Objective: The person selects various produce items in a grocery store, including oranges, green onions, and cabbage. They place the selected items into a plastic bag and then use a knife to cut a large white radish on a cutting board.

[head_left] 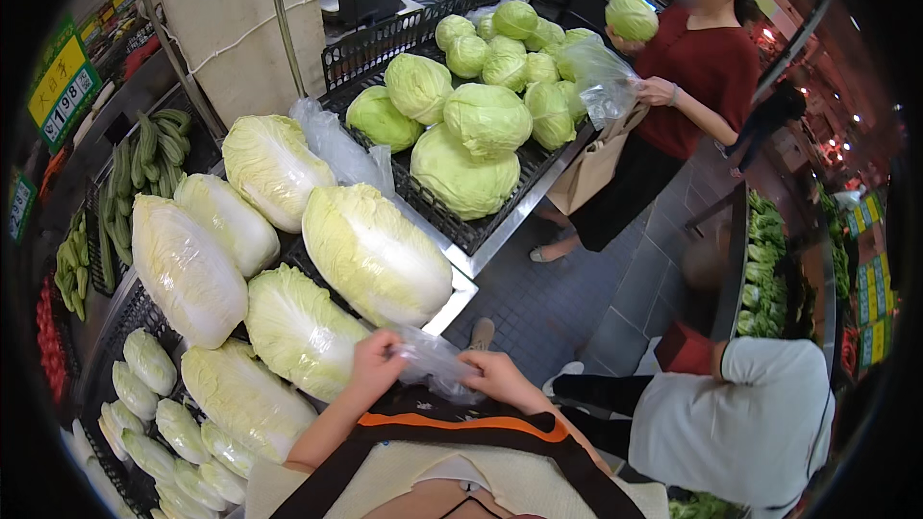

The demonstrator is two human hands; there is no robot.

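Between my two hands is a clear plastic bag (436,364), bunched and partly stretched. My left hand (378,362) pinches one end of it, close to a napa cabbage (306,328) on the stand. The other end is gripped by my right hand (497,377), over the dark apron at my front. A larger napa cabbage (375,256), wrapped in clear film, lies just beyond my hands at the stand's metal corner. Several more wrapped napa cabbages (187,270) are spread to the left.
Round green cabbages (487,119) fill a black crate (469,231) ahead. A person in a red top (710,79) holds a cabbage (632,17) and a plastic bag there. Another person in white (728,418) stands close on my right. Small napa cabbages (148,404) lie at lower left.
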